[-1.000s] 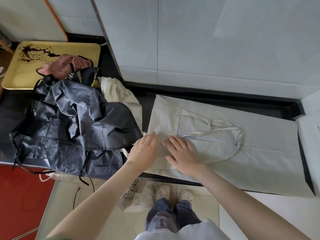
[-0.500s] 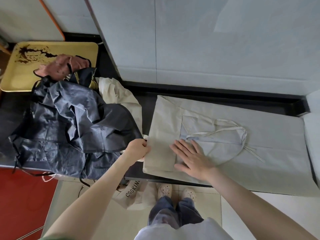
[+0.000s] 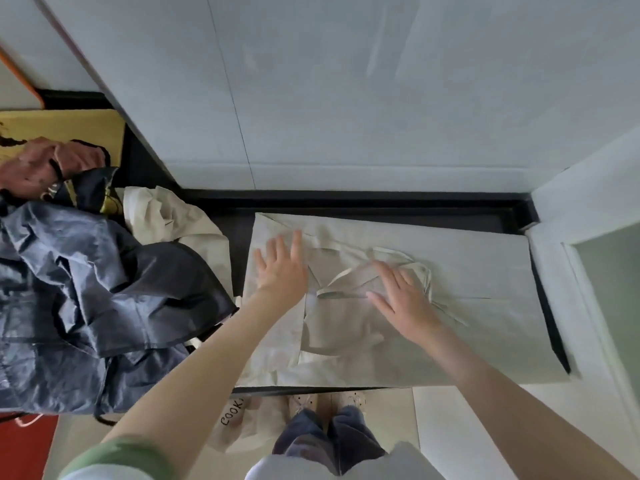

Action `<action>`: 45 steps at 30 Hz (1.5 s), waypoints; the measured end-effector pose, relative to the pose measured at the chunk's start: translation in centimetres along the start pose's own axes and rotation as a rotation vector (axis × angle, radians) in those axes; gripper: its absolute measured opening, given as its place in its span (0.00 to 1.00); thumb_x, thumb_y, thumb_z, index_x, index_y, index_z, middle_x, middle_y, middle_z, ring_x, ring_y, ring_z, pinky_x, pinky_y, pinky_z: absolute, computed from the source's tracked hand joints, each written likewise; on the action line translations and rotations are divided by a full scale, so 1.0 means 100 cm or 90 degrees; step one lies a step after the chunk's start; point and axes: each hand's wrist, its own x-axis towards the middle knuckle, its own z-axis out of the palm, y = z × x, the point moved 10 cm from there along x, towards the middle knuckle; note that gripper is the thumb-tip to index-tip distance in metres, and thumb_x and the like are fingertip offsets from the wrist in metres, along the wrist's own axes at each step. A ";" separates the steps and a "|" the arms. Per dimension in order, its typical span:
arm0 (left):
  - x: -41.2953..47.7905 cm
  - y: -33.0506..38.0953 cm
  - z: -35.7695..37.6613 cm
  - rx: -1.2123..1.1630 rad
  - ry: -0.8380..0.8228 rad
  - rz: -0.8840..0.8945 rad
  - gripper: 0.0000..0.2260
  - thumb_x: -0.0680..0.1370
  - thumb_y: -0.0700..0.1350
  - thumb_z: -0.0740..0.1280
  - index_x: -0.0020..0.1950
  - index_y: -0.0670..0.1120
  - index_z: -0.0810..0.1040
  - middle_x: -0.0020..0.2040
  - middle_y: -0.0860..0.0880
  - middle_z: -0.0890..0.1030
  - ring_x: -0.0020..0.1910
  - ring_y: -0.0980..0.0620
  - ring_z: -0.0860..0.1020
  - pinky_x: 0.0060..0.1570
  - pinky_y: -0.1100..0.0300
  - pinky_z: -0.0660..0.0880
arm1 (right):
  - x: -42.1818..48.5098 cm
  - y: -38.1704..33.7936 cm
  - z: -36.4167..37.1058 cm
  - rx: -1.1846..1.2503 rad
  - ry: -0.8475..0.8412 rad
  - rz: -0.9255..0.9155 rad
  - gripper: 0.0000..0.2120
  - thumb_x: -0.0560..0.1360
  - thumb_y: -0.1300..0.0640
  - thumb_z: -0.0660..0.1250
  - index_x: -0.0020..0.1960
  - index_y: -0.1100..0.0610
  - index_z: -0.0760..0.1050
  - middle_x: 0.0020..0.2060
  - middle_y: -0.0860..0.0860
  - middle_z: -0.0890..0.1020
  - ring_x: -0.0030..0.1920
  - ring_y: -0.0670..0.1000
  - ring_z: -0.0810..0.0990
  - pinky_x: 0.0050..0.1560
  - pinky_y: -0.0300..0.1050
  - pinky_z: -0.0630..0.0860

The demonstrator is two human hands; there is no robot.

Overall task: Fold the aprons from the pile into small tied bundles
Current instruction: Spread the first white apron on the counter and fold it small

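A beige apron (image 3: pixel 485 271) lies spread flat on the dark counter, with its white straps (image 3: pixel 391 254) looped across the middle. My left hand (image 3: pixel 280 268) lies flat with straight fingers on the apron's left part, where a flap is folded over. My right hand (image 3: pixel 401 296) presses flat on the centre, over the straps. To the left sits the pile: a crumpled dark blue apron (image 3: pixel 104 299), a cream one (image 3: pixel 166 216) under it and a pink one (image 3: pixel 38 168) behind.
A yellow tray (image 3: pixel 69 126) sits at the back left under the pile. A grey wall panel (image 3: pixel 346 98) runs along the counter's back and a white ledge (image 3: pixel 588 254) bounds its right. A cloth printed with black letters (image 3: pixel 239 414) hangs below the front edge by my feet.
My left hand let go of the apron's left edge and now lies flat further up on the folded flap. My right hand slid rightwards over the straps. The view moved closer.
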 end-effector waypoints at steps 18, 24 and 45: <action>0.091 0.022 -0.013 0.158 -0.068 0.150 0.22 0.76 0.61 0.62 0.64 0.48 0.72 0.59 0.47 0.72 0.58 0.45 0.67 0.59 0.52 0.64 | 0.044 0.103 -0.003 0.094 -0.130 0.168 0.18 0.71 0.56 0.72 0.37 0.51 0.62 0.38 0.46 0.69 0.42 0.50 0.69 0.41 0.45 0.65; 0.086 0.014 -0.014 0.107 -0.093 0.143 0.16 0.78 0.58 0.59 0.58 0.48 0.73 0.50 0.49 0.75 0.52 0.47 0.72 0.60 0.51 0.64 | 0.049 0.078 -0.011 0.018 -0.191 0.092 0.29 0.74 0.53 0.71 0.71 0.52 0.63 0.65 0.50 0.70 0.66 0.52 0.67 0.66 0.46 0.63; 0.057 0.008 -0.039 0.174 0.035 0.119 0.04 0.82 0.46 0.56 0.53 0.49 0.70 0.42 0.51 0.70 0.42 0.49 0.66 0.47 0.55 0.59 | 0.041 -0.037 0.031 -0.162 -0.217 -0.110 0.08 0.77 0.64 0.56 0.54 0.59 0.69 0.50 0.55 0.78 0.53 0.56 0.75 0.53 0.46 0.63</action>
